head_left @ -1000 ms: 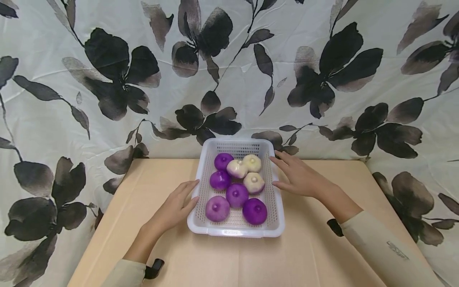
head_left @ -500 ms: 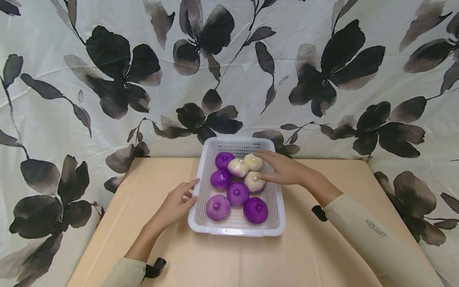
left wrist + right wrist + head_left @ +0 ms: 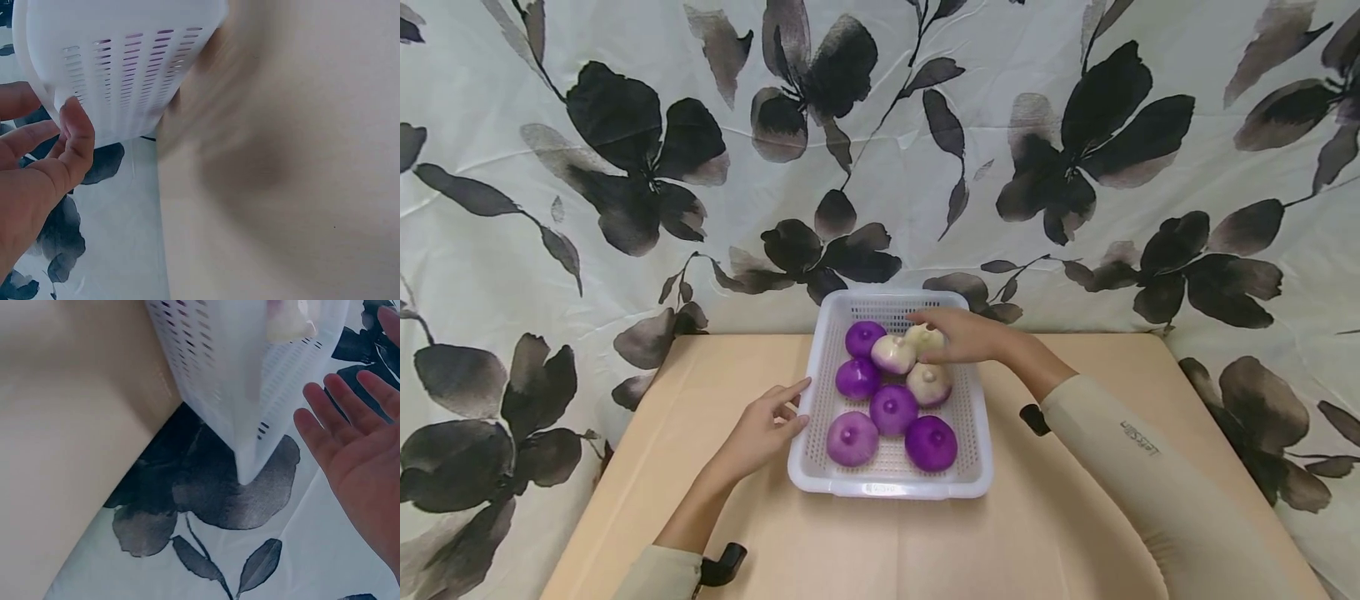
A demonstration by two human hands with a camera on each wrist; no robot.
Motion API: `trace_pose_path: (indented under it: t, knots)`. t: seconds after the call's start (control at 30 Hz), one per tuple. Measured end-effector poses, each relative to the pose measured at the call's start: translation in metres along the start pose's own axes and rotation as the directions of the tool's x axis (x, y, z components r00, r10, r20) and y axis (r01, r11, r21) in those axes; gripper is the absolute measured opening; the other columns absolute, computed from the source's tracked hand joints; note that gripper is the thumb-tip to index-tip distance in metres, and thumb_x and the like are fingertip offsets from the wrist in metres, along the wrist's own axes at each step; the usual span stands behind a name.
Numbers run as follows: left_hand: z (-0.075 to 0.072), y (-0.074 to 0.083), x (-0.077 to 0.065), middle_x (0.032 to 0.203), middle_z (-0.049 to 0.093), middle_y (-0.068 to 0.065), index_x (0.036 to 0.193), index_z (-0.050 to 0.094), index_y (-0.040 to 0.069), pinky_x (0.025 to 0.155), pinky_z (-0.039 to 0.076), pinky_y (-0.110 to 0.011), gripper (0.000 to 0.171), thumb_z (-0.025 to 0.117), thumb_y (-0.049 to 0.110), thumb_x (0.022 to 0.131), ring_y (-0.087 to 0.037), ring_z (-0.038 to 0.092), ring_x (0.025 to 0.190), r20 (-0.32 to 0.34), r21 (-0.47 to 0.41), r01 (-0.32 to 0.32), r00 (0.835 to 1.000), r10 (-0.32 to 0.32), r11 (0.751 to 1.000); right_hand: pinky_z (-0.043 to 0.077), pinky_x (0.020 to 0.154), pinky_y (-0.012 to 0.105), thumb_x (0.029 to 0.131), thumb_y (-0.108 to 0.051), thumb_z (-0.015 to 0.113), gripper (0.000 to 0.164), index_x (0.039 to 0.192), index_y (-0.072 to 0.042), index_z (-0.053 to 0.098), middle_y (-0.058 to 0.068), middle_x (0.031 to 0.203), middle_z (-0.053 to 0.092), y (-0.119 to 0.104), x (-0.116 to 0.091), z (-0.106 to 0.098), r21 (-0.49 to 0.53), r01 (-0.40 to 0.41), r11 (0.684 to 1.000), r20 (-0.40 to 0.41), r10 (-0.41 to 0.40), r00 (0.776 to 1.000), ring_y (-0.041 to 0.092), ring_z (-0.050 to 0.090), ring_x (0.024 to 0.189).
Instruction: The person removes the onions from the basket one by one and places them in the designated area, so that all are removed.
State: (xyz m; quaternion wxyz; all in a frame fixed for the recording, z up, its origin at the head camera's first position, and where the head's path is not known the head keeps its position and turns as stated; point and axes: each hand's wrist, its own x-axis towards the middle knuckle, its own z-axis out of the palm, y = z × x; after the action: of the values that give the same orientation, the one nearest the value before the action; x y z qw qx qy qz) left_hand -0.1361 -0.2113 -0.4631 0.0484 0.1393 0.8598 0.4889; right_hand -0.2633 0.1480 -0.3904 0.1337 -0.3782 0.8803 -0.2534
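A white plastic basket (image 3: 799,467) with perforated walls holds several glossy purple onions (image 3: 893,408) and three pale, cream-topped onions (image 3: 929,385). My right hand (image 3: 958,335) reaches over the basket's right rim, around the far-right pale onion (image 3: 923,337), partly covering it. Its fingers look extended in the right wrist view, apart from one another; contact with the onion cannot be told. My left hand (image 3: 760,429) is at the basket's left rim, with index finger and thumb touching its outside edge. In the left wrist view the thumb (image 3: 78,128) meets the basket's outer side.
The basket stands on a light tan tabletop (image 3: 895,546), near its far edge. Behind it hangs a white cloth (image 3: 925,167) printed with dark flowers. A black wrist strap device (image 3: 724,565) is on the left wrist, another (image 3: 1034,419) on the right.
My right hand has moved left from outside the basket's right rim to over the far pale onion. The left hand stays by the left rim, and the onions lie where they were.
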Motion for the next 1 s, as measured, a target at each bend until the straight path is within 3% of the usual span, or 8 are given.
trace_pose_path:
  t: [0.2,0.4,0.73,1.0]
  knots:
    - [-0.003,0.001,-0.001,0.118,0.060,-0.021,0.150,0.048,-0.005,0.065,0.059,-0.026,0.057,0.067,-0.001,0.096,-0.019,0.068,0.087,0.012,-0.022,0.025,1.000,-0.024,0.999,0.048,0.111,0.053,0.092,-0.025,0.073,0.070,0.151,0.001,0.046,0.022,0.149,0.055,-0.005,0.016,-0.007,0.043,-0.005,0.999,0.040,0.004,0.999,0.043,0.059,0.130]
    - [-0.004,0.003,-0.001,0.119,0.059,-0.022,0.151,0.047,-0.005,0.064,0.063,-0.036,0.059,0.066,-0.003,0.096,-0.017,0.068,0.083,0.032,-0.047,0.037,0.999,-0.036,0.998,0.050,0.109,0.052,0.092,-0.024,0.075,0.071,0.153,-0.005,0.045,0.020,0.150,0.054,-0.007,0.029,-0.010,0.055,-0.085,0.995,0.079,0.081,0.994,0.042,0.058,0.131]
    - [-0.002,0.004,0.001,0.120,0.059,-0.023,0.151,0.046,-0.006,0.062,0.062,-0.027,0.059,0.065,-0.006,0.095,-0.016,0.067,0.082,0.027,-0.058,0.059,0.998,-0.058,0.997,0.045,0.116,0.050,0.090,-0.019,0.076,0.072,0.153,-0.003,0.045,0.020,0.155,0.049,-0.001,0.052,0.007,0.119,-0.135,0.984,0.168,0.114,0.979,0.042,0.050,0.140]
    - [-0.001,0.004,0.002,0.119,0.059,-0.022,0.151,0.047,-0.006,0.062,0.061,-0.027,0.059,0.065,-0.005,0.095,-0.015,0.067,0.081,0.024,-0.041,0.053,0.998,-0.052,0.998,0.042,0.118,0.047,0.087,-0.019,0.080,0.082,0.156,-0.001,0.041,0.022,0.150,0.053,0.009,0.059,0.023,0.127,-0.224,0.966,0.191,0.198,0.961,0.038,0.051,0.140]
